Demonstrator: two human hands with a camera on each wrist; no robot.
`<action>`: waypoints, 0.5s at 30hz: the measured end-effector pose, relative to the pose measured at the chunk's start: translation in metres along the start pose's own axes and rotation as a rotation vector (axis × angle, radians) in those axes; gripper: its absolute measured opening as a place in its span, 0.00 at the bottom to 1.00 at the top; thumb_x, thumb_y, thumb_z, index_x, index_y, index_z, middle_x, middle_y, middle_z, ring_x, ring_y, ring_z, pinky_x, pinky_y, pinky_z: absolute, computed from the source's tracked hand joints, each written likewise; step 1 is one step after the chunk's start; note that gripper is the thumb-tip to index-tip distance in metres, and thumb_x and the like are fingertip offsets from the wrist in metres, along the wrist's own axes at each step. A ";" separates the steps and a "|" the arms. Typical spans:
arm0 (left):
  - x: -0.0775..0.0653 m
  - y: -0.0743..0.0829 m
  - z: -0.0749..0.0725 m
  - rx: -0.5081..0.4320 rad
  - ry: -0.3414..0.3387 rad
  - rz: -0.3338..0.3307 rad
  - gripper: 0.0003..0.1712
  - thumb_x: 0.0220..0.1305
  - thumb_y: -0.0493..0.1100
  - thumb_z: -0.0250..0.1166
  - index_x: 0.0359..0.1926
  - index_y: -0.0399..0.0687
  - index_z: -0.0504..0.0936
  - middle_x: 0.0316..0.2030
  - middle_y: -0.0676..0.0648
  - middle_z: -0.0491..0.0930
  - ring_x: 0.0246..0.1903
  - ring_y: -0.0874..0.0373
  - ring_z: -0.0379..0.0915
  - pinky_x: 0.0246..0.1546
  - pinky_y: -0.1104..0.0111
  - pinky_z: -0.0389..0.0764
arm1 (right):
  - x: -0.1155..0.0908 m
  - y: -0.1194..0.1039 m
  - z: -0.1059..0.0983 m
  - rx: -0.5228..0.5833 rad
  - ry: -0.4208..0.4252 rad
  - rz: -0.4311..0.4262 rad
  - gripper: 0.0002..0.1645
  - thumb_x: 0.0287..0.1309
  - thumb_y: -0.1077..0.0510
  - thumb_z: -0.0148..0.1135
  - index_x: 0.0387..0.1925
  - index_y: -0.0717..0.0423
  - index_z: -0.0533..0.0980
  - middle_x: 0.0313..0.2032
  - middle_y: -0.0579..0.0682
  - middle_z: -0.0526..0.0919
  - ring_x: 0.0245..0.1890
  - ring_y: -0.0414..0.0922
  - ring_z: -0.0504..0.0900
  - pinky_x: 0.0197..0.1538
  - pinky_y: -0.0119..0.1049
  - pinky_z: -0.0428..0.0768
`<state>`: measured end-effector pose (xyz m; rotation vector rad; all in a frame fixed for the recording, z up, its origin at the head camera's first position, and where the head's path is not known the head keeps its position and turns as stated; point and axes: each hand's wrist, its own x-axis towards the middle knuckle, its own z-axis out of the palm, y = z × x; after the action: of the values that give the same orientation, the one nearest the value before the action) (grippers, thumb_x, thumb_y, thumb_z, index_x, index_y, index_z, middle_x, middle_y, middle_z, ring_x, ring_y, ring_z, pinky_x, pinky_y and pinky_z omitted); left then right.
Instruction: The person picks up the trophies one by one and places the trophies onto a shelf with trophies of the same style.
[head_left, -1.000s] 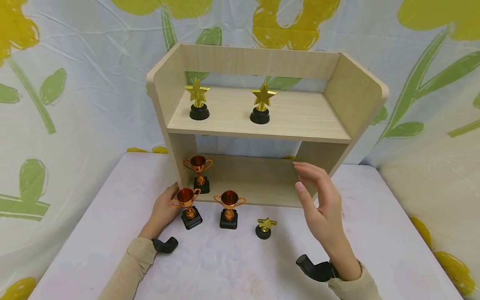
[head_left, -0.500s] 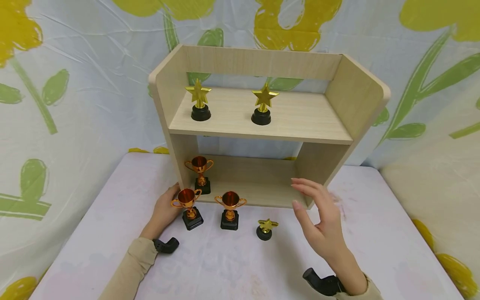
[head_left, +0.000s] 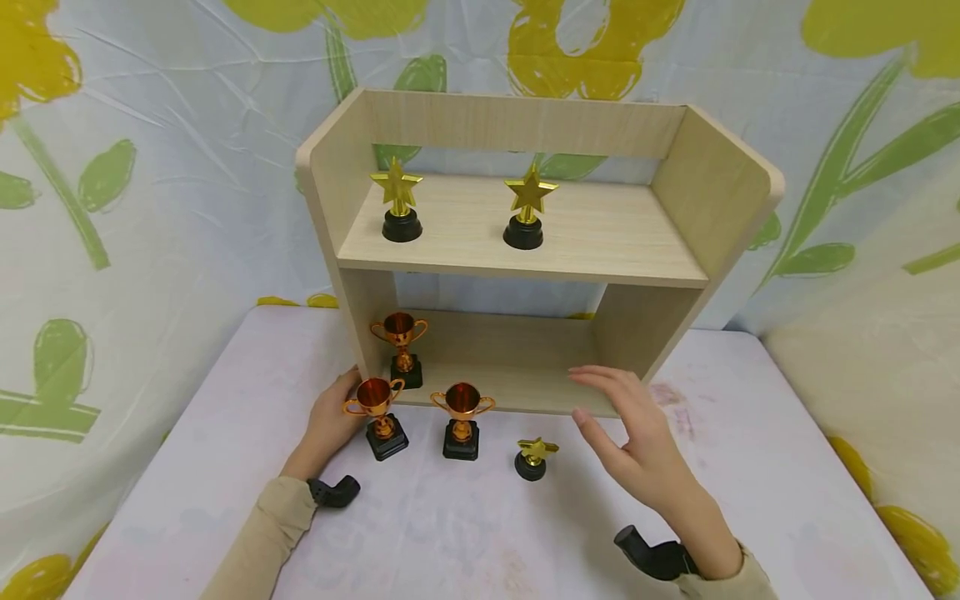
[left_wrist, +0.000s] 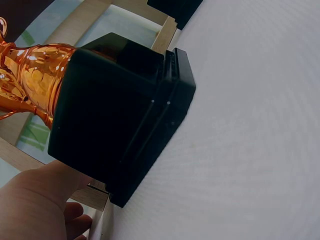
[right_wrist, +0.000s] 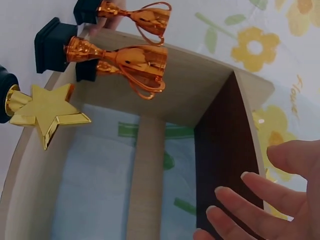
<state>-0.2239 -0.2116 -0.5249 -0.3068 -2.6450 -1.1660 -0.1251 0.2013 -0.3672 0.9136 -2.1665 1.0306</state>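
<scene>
My left hand point(head_left: 333, 417) holds the lower left side panel of the wooden shelf point(head_left: 517, 271), thumb and fingers on either side of its edge in the left wrist view; a trophy partly covers it. That bronze cup trophy point(head_left: 382, 425) stands at the shelf's front left, and a second bronze cup trophy point(head_left: 461, 425) stands beside it. A small gold star trophy point(head_left: 531, 460) is on the table to their right. Over the table, right of this star, hovers my right hand point(head_left: 637, 450), fingers spread and holding nothing. Another bronze cup trophy point(head_left: 403, 350) stands on the lower shelf level.
Two gold star trophies, one at left point(head_left: 401, 204) and one near the middle point(head_left: 527, 208), stand on the upper level. A white cloth covers the table point(head_left: 450, 533). A flower-patterned fabric backdrop point(head_left: 172, 150) surrounds the back and sides.
My right hand has lowered from in front of the shelf's right side toward the table, fingers still spread. The left hand and trophies stay in place.
</scene>
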 end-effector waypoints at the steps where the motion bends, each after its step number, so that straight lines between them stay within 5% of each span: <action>1: 0.000 0.000 0.000 0.002 0.003 0.000 0.31 0.60 0.45 0.68 0.63 0.41 0.75 0.64 0.36 0.73 0.62 0.36 0.70 0.61 0.41 0.69 | 0.000 0.001 0.000 0.000 -0.007 -0.006 0.28 0.49 0.69 0.65 0.56 0.63 0.77 0.54 0.56 0.80 0.56 0.51 0.75 0.64 0.29 0.65; 9: 0.001 -0.001 0.001 0.011 0.009 0.003 0.31 0.60 0.47 0.68 0.63 0.41 0.76 0.64 0.36 0.73 0.61 0.36 0.70 0.60 0.41 0.69 | -0.002 0.005 0.002 -0.019 -0.050 -0.037 0.23 0.53 0.66 0.66 0.54 0.61 0.79 0.49 0.51 0.84 0.52 0.49 0.78 0.61 0.27 0.69; 15: 0.001 -0.002 0.003 0.014 0.015 0.015 0.29 0.59 0.46 0.69 0.60 0.40 0.77 0.64 0.36 0.72 0.61 0.36 0.70 0.60 0.41 0.70 | -0.005 0.006 0.001 -0.071 -0.111 0.054 0.21 0.51 0.66 0.69 0.50 0.60 0.81 0.47 0.48 0.84 0.51 0.45 0.78 0.59 0.24 0.68</action>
<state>-0.2254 -0.2107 -0.5278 -0.3139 -2.6328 -1.1397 -0.1262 0.2050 -0.3741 0.9028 -2.3154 0.9422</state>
